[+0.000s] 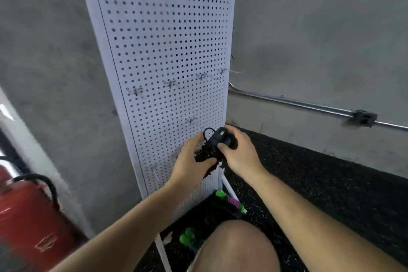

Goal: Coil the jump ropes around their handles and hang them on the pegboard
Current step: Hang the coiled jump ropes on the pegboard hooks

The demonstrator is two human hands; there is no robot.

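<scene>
Both hands were closed on a black jump rope (215, 147) held low in front of the white pegboard (163, 51): the left hand (194, 157) gripped the coiled bundle from below, and the right hand (239, 152) clasped its upper end, where a small loop of cord stuck out. Bare metal hooks (170, 83) projected from the board above the hands. On the dark speckled floor (320, 183) at the board's foot lay a green and pink rope (230, 201), near a bent knee (240, 247). A red fire extinguisher (28, 216) stood at the left against the concrete wall (320, 28).
</scene>
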